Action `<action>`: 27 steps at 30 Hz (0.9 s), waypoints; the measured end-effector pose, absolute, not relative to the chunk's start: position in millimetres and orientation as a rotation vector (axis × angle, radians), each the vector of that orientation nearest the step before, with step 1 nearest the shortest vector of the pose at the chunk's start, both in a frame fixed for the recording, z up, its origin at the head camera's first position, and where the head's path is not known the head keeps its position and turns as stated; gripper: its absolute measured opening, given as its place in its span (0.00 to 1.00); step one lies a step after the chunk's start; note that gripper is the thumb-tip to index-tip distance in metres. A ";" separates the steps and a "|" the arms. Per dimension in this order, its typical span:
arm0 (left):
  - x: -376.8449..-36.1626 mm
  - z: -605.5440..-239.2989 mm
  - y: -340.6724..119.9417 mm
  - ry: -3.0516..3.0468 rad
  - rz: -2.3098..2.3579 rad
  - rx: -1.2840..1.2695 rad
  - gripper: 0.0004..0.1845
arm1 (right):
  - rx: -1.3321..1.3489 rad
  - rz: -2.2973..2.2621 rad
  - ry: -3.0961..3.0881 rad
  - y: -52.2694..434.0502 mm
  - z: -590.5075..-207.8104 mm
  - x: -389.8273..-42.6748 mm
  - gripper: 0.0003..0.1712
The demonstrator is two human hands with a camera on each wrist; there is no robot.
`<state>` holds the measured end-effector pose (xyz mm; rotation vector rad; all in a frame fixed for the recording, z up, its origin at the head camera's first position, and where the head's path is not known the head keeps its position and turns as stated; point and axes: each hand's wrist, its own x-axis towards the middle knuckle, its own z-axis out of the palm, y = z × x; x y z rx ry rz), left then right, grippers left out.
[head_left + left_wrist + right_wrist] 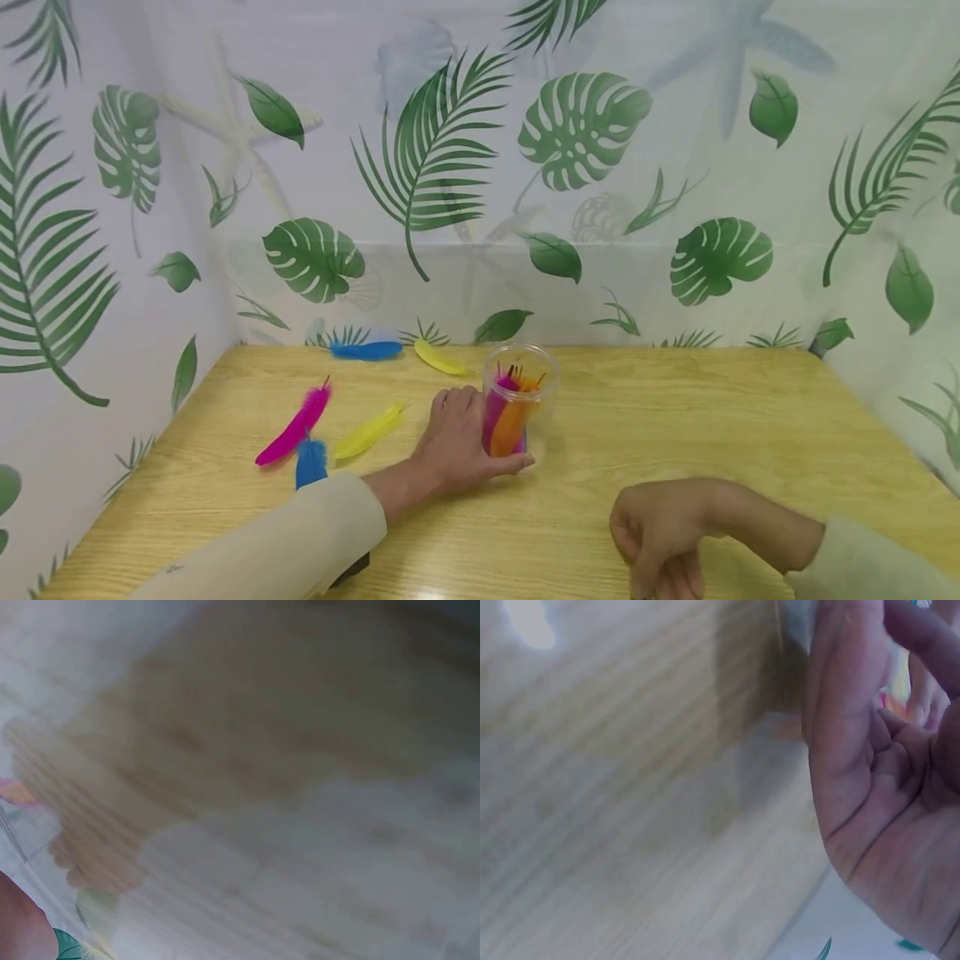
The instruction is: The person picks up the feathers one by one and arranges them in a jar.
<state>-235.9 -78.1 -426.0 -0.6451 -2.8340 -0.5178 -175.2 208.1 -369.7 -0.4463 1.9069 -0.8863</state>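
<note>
Holding jar [521, 400], left grip [455, 442] curled; right grip [660, 533] loose; feathers [294, 427] beside.

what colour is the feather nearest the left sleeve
Blue feather, clearest in the head view.

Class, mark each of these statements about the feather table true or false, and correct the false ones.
1. The left hand grips the clear jar. True.
2. The jar is empty. False: it holds pink and orange feathers.
3. The right hand holds a feather. False: it holds nothing, its fingers loosely curled above the wooden table.
4. A blue feather lies near the table's far edge. True.
5. The pink feather lies right of the jar. False: it lies left of it.
</note>
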 end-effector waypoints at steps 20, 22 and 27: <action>-236.6 -425.4 -78.1 -2.831 -0.534 -0.641 0.47 | -0.606 -1.082 1.822 213.2 -361.1 -195.6 0.15; -236.7 -425.3 -78.2 -2.839 -0.548 -0.642 0.47 | -0.613 -1.082 1.824 215.5 -361.1 -199.1 0.13; -237.1 -426.4 -78.3 -2.836 -0.545 -0.646 0.47 | -0.659 -1.095 1.802 217.4 -363.2 -204.3 0.08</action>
